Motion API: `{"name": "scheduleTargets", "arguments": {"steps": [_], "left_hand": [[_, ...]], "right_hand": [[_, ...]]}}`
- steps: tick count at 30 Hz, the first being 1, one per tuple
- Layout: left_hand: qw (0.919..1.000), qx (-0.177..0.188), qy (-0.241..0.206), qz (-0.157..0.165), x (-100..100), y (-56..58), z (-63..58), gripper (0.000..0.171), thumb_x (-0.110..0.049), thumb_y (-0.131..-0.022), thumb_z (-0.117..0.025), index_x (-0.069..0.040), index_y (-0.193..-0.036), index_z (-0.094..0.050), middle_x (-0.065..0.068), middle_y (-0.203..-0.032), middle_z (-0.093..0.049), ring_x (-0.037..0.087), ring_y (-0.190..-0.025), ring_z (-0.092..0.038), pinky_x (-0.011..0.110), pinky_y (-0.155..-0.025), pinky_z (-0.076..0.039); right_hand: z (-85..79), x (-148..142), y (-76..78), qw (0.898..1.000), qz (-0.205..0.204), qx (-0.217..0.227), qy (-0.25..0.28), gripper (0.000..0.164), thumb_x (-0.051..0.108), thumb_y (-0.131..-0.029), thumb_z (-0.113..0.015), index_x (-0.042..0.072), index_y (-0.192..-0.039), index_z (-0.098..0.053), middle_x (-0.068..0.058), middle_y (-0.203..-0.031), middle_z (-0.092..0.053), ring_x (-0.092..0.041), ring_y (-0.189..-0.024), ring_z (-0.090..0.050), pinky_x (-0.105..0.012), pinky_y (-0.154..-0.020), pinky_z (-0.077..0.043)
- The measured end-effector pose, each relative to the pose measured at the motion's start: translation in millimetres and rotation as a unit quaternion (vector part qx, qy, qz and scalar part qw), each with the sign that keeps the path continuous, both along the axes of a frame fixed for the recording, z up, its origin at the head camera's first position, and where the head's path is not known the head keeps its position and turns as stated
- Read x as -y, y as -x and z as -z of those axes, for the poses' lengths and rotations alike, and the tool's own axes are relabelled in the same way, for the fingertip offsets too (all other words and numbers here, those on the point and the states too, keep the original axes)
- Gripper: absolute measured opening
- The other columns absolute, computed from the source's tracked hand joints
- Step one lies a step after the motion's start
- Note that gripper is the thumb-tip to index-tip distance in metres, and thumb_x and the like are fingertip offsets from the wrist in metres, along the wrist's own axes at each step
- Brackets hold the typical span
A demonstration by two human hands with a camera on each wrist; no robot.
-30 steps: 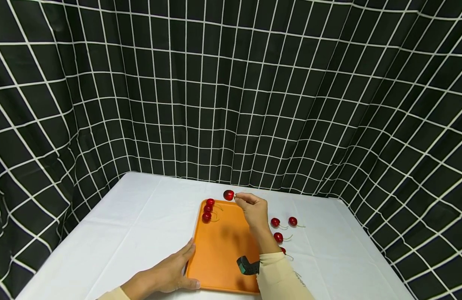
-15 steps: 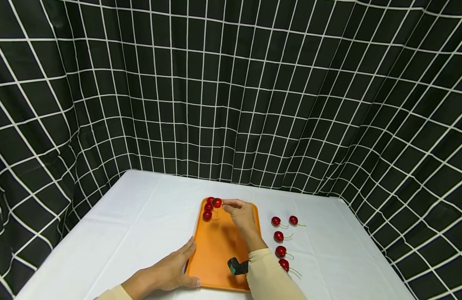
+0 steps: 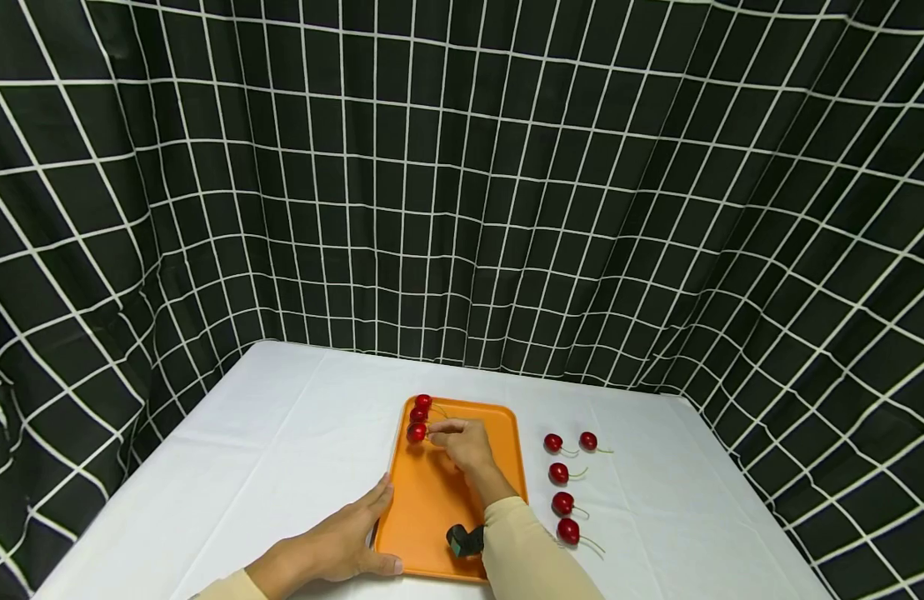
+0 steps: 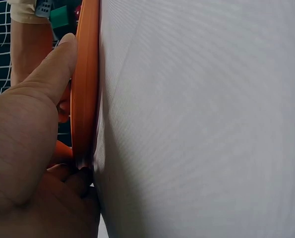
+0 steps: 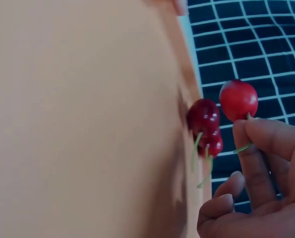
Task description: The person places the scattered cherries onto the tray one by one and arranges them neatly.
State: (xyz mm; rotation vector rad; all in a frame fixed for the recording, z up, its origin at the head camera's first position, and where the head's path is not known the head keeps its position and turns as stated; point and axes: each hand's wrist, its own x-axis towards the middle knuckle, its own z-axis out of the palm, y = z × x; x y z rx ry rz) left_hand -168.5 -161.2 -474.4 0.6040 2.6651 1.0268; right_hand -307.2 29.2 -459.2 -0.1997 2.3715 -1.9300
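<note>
My right hand (image 3: 465, 446) pinches a cherry (image 5: 239, 100) by its stem between thumb and fingertip, over the far left part of an orange tray (image 3: 462, 492). In the right wrist view the held cherry hangs apart from other red cherries (image 5: 204, 116) lying along the tray's edge. In the head view the held fruit overlaps the nearest of that row, partly hiding it; two more cherries (image 3: 423, 401) show behind. My left hand (image 3: 342, 537) rests at the tray's near left corner, fingers along the left side and thumb (image 4: 58, 64) against the near rim.
Several cherries with stems (image 3: 568, 531) lie on the white tablecloth (image 3: 679, 500) right of the tray. A black curtain with a white grid (image 3: 462, 208) rises behind and at both sides. A strap with a small box (image 3: 465, 542) sits on the right wrist.
My right hand has carried the pinched cherry left and toward me, from above the tray's far edge to beside the cherry row. The left hand stays at the tray corner.
</note>
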Motion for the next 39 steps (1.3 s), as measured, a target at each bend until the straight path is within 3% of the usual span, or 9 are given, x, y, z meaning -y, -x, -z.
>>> {"name": "scheduleTargets", "arguments": {"steps": [3, 7, 13, 16, 27, 39], "left_hand": [[1.0000, 0.002, 0.002, -0.001, 0.2, -0.1, -0.7, 0.110, -0.060, -0.076, -0.069, 0.008, -0.149, -0.021, 0.023, -0.157, -0.006, 0.048, -0.137, -0.021, 0.062, -0.105, -0.026], [1.0000, 0.003, 0.003, -0.004, 0.7, 0.9, 0.0, 0.110, -0.060, -0.076, -0.069, 0.008, -0.149, -0.021, 0.022, -0.158, -0.006, 0.047, -0.138, -0.020, 0.061, -0.106, -0.025], [1.0000, 0.002, 0.003, -0.002, 0.9, 1.7, 0.3, 0.110, -0.061, -0.077, -0.069, 0.008, -0.149, -0.022, 0.021, -0.158, -0.006, 0.045, -0.139, -0.019, 0.060, -0.107, -0.024], [1.0000, 0.001, 0.004, -0.002, 0.3, 2.0, -0.6, 0.110, -0.061, -0.077, -0.069, 0.008, -0.149, -0.021, 0.022, -0.158, -0.007, 0.045, -0.139, -0.019, 0.059, -0.107, -0.024], [1.0000, 0.001, 0.000, -0.003, -1.3, 0.7, 1.3, 0.111, -0.061, -0.076, -0.069, 0.008, -0.149, -0.021, 0.022, -0.158, -0.005, 0.045, -0.138, -0.020, 0.061, -0.106, -0.025], [1.0000, -0.001, 0.000, -0.003, -2.4, 1.1, 2.1, 0.109, -0.060, -0.077, -0.069, 0.008, -0.149, -0.022, 0.021, -0.158, -0.005, 0.046, -0.138, -0.021, 0.061, -0.105, -0.026]], "right_hand": [[4.3, 1.7, -0.2, 1.000, -0.004, -0.007, -0.010, 0.008, 0.001, -0.081, -0.075, 0.000, -0.089, -0.076, -0.005, -0.086, -0.070, -0.018, -0.073, -0.054, -0.023, -0.051, -0.040], [7.6, 3.9, -0.5, 0.999, -0.009, -0.024, -0.043, 0.006, 0.001, -0.079, -0.077, 0.004, -0.085, -0.077, -0.003, -0.085, -0.070, -0.020, -0.082, -0.055, -0.026, -0.062, -0.044], [11.3, 5.2, -1.7, 0.996, -0.011, -0.015, -0.082, 0.008, 0.001, -0.080, -0.075, 0.008, -0.083, -0.078, 0.000, -0.075, -0.069, -0.013, -0.054, -0.049, -0.021, -0.043, -0.037], [11.5, 5.3, -1.9, 0.996, -0.010, -0.013, -0.090, 0.008, 0.002, -0.081, -0.074, 0.008, -0.083, -0.078, 0.000, -0.072, -0.068, -0.012, -0.046, -0.045, -0.019, -0.041, -0.034], [13.6, 5.4, -1.4, 0.993, -0.009, -0.032, -0.114, 0.004, 0.004, -0.081, -0.077, 0.007, -0.084, -0.078, 0.002, -0.077, -0.070, -0.017, -0.067, -0.054, -0.023, -0.050, -0.041], [14.6, 4.6, -2.8, 0.989, 0.007, -0.045, -0.143, 0.006, 0.008, -0.076, -0.082, 0.011, -0.078, -0.077, 0.004, -0.078, -0.069, -0.017, -0.074, -0.053, -0.027, -0.059, -0.045]]}}
